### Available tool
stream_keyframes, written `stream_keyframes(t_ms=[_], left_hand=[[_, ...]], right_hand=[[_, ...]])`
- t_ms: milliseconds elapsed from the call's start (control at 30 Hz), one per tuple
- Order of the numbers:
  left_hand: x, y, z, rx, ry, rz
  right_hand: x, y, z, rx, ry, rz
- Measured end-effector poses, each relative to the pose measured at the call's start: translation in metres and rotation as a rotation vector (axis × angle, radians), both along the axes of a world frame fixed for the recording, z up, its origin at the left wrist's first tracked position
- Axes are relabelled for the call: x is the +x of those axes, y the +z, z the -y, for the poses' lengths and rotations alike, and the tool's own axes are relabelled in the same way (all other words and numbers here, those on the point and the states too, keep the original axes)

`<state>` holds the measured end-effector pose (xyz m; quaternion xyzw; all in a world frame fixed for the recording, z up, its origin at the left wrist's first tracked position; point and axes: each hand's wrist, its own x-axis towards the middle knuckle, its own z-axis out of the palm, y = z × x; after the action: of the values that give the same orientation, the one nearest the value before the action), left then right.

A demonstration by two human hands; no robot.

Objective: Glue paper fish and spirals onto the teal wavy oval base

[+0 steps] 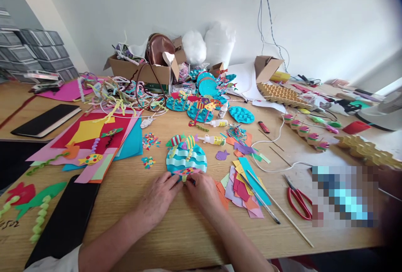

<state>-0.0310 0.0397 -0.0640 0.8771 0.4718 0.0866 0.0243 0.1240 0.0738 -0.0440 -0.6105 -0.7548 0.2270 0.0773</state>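
A round blue disc (186,161) with pale wavy strips lies on the table in front of me. On its upper part sit a green and red striped paper fish (175,140) and a yellow striped one (190,142). At the disc's near edge is a pink spotted paper fish (188,172). My left hand (161,194) has its fingers drawn together at the left of this fish. From the right, my right hand (202,188) pinches at the fish's lower edge, by a small yellow-green piece. Both sets of fingertips nearly meet, and what lies between them is partly hidden.
Glue bottles (214,140) lie just behind the disc. Paper scraps (240,190), a brush, a wooden stick (279,207) and red-handled scissors (298,198) are at right. Coloured sheets (91,138) and a black phone-like slab (67,217) lie left. Finished discs and boxes stand behind.
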Motion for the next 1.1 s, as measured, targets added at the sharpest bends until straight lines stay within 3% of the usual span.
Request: stream_keyframes(t_ms=[300, 700, 1100], left_hand=[[0.004, 0.007, -0.002, -0.017, -0.003, -0.062], [-0.008, 0.008, -0.005, -0.1, -0.034, 0.214], [-0.007, 0.012, 0.0, -0.04, -0.032, 0.176]], right_hand=[[0.0, 0.001, 0.001, 0.004, -0.002, 0.009], [0.002, 0.001, -0.001, -0.019, 0.001, -0.002], [0.003, -0.001, 0.003, 0.015, -0.005, -0.047]])
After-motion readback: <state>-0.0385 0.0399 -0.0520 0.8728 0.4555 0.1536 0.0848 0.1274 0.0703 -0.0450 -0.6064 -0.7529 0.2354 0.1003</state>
